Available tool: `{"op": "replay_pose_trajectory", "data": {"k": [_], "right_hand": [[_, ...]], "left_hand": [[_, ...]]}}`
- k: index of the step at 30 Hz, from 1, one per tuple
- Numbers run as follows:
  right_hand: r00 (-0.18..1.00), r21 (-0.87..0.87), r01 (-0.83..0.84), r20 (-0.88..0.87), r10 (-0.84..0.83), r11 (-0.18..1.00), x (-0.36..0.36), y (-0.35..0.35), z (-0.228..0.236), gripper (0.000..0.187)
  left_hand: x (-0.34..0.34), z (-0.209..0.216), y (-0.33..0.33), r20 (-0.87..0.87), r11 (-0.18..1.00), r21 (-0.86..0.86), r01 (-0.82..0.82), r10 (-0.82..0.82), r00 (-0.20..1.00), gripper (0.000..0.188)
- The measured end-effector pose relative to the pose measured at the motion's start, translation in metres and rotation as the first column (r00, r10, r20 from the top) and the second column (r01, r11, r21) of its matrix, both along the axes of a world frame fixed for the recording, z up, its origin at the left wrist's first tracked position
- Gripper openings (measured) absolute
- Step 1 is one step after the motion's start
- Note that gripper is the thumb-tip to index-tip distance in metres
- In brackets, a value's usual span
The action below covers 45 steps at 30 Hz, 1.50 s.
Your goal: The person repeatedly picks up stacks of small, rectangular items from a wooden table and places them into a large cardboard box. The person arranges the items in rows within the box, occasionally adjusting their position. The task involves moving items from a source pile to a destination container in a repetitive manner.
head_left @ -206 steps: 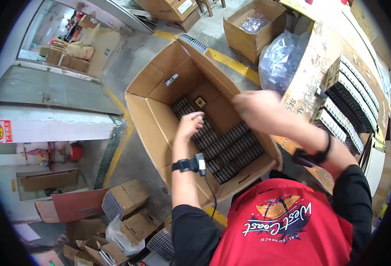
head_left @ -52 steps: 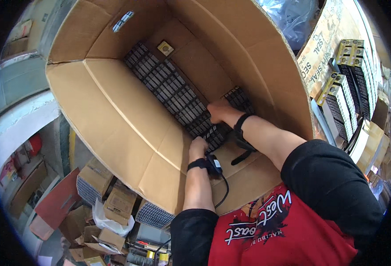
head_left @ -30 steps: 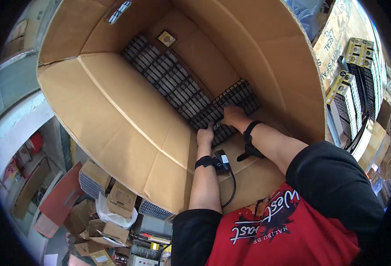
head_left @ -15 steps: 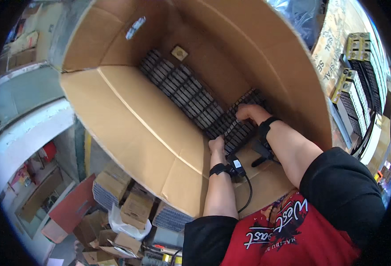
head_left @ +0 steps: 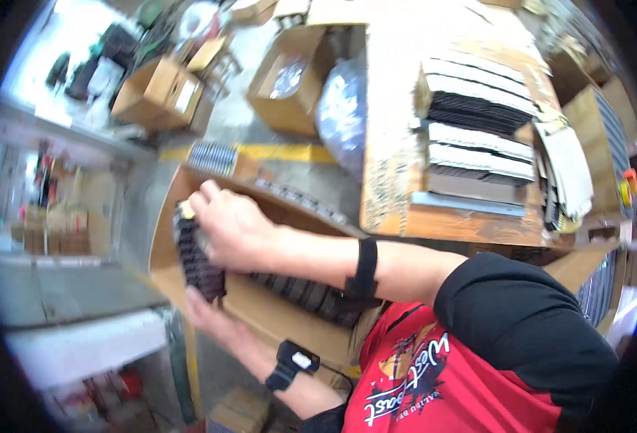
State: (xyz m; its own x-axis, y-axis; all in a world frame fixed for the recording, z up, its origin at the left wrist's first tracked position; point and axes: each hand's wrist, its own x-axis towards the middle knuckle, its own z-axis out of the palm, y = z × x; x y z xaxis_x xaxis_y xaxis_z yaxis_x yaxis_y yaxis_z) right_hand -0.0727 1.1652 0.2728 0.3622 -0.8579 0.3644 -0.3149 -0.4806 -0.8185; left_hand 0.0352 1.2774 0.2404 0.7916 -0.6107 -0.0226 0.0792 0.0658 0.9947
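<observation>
A dark, ribbed stack of flat pieces (head_left: 197, 263) is held between my two hands over the left end of a large cardboard carton (head_left: 250, 309). My right hand (head_left: 233, 222) grips its upper end, with the fingers bent over the top beside a small pale-yellow piece. Against the lower end presses my left hand (head_left: 214, 315), its fingers partly hidden and blurred. Further rows of similar dark stacks (head_left: 308, 296) lie inside the carton, partly covered by my right forearm.
To the right, a table (head_left: 387, 173) carries black-and-white stacks (head_left: 477, 148) and a grey metal strip (head_left: 470, 203). Beyond the carton stand an open box (head_left: 290, 108) with clear plastic and a bulging plastic bag (head_left: 342, 115). Another cardboard box (head_left: 160, 97) sits farther left on the floor.
My view has swung, bringing the table and floor into sight. Both hands have moved from the rows inside the carton to its left end, where they now hold a raised stack.
</observation>
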Motion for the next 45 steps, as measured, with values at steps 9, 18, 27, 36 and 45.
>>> {"op": "replay_pose_trajectory", "data": {"k": [9, 18, 27, 36, 45], "right_hand": [[0.833, -0.212, 0.553, 0.151, -0.532, 0.806, -0.294, 0.061, -0.031, 0.030], [0.763, 0.325, 0.646, -0.264, -0.590, 0.691, -0.445, 0.146, -0.175, 0.042], [0.765, 0.400, 0.644, -0.353, -0.539, 0.652, -0.454, 0.137, -0.180, 0.044], [0.741, 0.597, 0.665, -0.602, -0.298, 0.448, -0.453, 0.070, -0.191, 0.058], [0.801, 0.579, 0.599, -0.438, -0.409, 0.553, -0.457, 0.085, -0.208, 0.051]], "left_hand": [[-0.207, -0.048, -0.002, 0.753, 0.919, 0.046, 0.391, -0.289, 0.591, 0.036], [-0.353, -0.155, -0.028, 0.279, 0.583, 0.314, 0.750, -0.811, 0.514, 0.049], [-0.371, -0.191, -0.041, 0.513, 0.678, 0.450, 0.581, -0.729, 0.453, 0.049], [-0.381, -0.210, -0.102, 0.588, 0.665, 0.637, 0.390, -0.746, 0.313, 0.049], [-0.357, -0.246, -0.155, 0.384, 0.483, 0.621, 0.618, -0.874, 0.296, 0.034]]}}
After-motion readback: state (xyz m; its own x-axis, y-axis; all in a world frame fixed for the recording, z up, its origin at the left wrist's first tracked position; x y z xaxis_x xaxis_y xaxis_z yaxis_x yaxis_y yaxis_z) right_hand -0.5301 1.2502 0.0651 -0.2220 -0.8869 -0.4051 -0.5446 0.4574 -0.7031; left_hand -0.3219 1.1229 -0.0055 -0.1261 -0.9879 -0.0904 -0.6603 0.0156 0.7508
